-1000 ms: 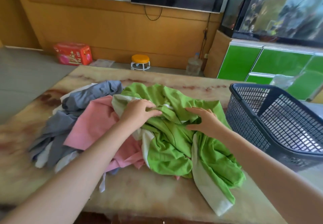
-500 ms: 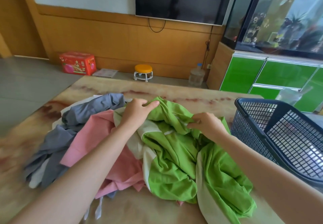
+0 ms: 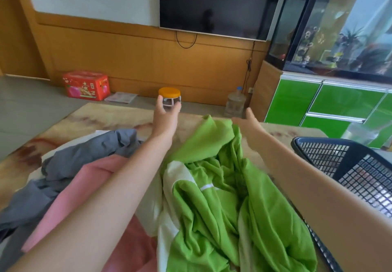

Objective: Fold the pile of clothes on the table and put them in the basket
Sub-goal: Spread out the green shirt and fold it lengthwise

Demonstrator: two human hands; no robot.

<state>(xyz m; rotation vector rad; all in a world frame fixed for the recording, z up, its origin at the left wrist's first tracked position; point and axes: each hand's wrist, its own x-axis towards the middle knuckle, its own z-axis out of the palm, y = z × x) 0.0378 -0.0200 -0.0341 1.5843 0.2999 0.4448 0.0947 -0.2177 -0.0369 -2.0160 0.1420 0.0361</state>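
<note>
Both arms stretch forward, left hand (image 3: 166,113) and right hand (image 3: 249,123) apart, fingers spread, holding nothing; green garment (image 3: 212,197) lies rumpled on the bench (image 3: 101,117) (basket (image 3: 331,142) alongside). Spreading step, seemingly; next, smooth it flat.

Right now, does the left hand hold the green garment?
No, the left hand is open with spread fingers, apart from the green garment.

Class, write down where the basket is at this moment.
In the head view the basket is at the right edge of the picture, at the right end of the table, just right of the green garment.
</note>
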